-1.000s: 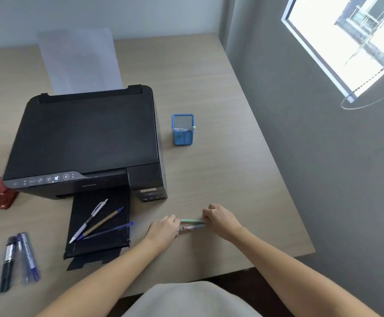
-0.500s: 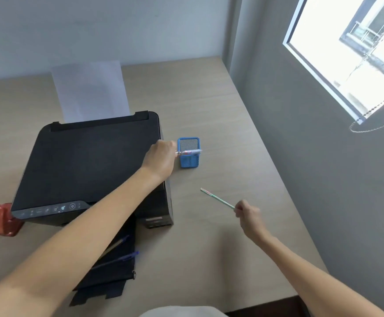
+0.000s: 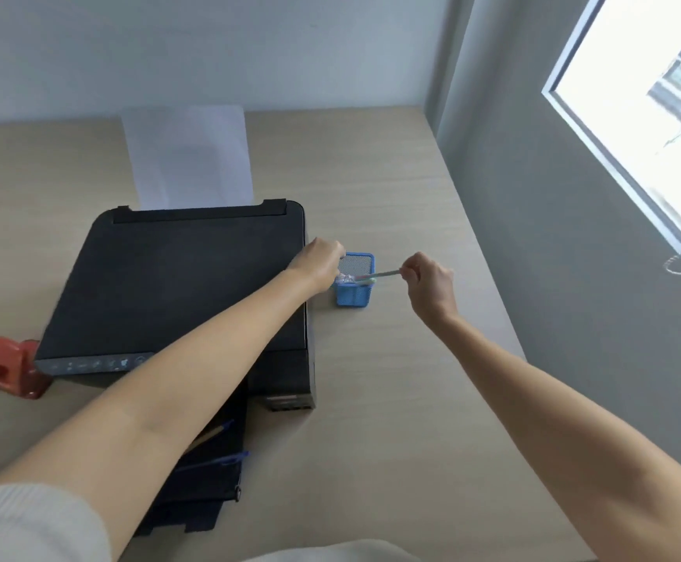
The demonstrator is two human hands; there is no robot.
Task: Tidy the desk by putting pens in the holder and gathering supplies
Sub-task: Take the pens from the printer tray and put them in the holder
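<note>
1. Nearest the front edge of the table (image 3: 391, 460), the black output tray (image 3: 205, 484) of the printer sticks out toward the person, and two pens lie on it: a blue pen (image 3: 225, 459) and a tan pen (image 3: 213, 432), both partly hidden under the left forearm.
2. A red object (image 3: 8, 367) sits near the left edge of the table, just beside the printer's front left corner.
3. The black printer (image 3: 184, 285) takes up the middle of the table, with white paper (image 3: 188, 156) standing up from its back.
4. The blue mesh holder (image 3: 354, 285) stands just beside the printer's right side, toward the right edge of the table.
5. The left hand (image 3: 320, 263) is at the holder's left rim, fingers curled over a clear pen (image 3: 345, 279) whose end rests at the opening.
6. The right hand (image 3: 428, 281) is just right of the holder, closed in a pinch on the end of a thin green pen (image 3: 379, 275) that lies nearly level, its far tip over the holder's opening.
</note>
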